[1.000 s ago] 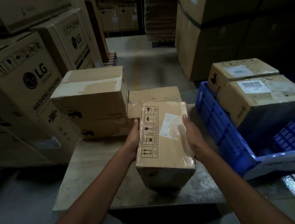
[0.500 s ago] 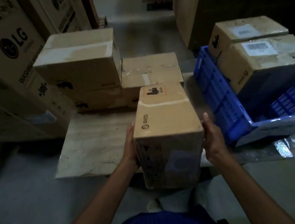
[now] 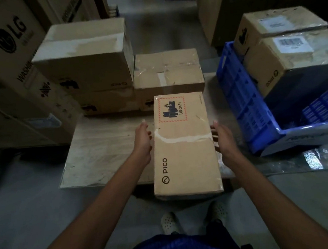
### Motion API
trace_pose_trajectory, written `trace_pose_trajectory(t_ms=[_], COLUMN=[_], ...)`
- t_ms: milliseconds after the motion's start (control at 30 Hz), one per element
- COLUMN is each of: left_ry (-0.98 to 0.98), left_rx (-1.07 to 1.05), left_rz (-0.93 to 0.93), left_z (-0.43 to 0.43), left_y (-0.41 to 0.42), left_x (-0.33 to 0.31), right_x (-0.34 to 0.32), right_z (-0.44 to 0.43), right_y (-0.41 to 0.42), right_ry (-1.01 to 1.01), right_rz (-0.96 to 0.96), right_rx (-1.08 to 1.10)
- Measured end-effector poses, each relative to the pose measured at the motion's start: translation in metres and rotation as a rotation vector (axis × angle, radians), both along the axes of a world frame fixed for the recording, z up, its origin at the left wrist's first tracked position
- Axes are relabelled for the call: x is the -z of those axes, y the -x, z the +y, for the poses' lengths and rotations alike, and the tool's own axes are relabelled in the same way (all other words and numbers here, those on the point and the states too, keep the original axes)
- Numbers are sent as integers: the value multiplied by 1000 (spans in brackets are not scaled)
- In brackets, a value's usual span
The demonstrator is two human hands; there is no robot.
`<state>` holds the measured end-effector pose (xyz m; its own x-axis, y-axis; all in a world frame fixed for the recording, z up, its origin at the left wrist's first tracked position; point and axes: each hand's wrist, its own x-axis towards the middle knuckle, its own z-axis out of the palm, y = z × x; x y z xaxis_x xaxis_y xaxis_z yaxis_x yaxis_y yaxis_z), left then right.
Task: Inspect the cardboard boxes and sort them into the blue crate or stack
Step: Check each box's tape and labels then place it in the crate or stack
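At the far left stood tall LG cartons (image 3: 4,58). Just beside them, the stack (image 3: 86,57) of plain cardboard boxes sat on the far side of the desk (image 3: 102,155), a large box atop a lower one and a smaller taped box against its right flank.

The left hand (image 3: 144,142) lay flat against the left wall of the PICO box (image 3: 183,148), fingers straight and pointing away from the person, curled round no edge. The box was held level in the air over the desk's near edge, its near end out above the person's shoes. Its top face showed a battery warning label and a torn strip of tape across the middle. The right hand (image 3: 223,139) mirrored the left, spread flat on the right wall, so only the squeeze of two palms carried the box.

Judged from that easy hold, the box was probably light to moderate in weight. Its walls looked stiff and uncrushed, though smooth cardboard could slip between flat palms, and the battery mark argued for a gentle set-down. Fingers hooked under the bottom edges near the middle would give a surer hold.

At the right end of the desk stood the blue crate (image 3: 242,101), with two labelled boxes (image 3: 292,57) toward its far end and bare crate floor showing nearer the person.
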<state>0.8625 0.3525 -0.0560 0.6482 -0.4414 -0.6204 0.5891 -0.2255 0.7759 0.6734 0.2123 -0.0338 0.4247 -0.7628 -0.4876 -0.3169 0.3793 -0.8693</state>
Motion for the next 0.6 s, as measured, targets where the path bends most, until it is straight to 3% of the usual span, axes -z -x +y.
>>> trace_pose_trajectory(t_ms=[100, 233, 367, 600], left_ry=[-81, 36, 130, 296], left_rx=[8, 166, 196, 149], left_rz=[85, 159, 88, -83], left_z=[-27, -38, -33, -19], left_y=[-24, -15, -4, -3], left_x=[-15, -51, -80, -133], right_x=[-13, -30, -41, -94], right_z=[-19, -20, -19, -11], right_y=[-25, -44, -36, -32], right_ry=[-88, -229, -192, 52], right_rz=[-19, -143, -237, -313], right_rx=[-29, -72, -92, -76])
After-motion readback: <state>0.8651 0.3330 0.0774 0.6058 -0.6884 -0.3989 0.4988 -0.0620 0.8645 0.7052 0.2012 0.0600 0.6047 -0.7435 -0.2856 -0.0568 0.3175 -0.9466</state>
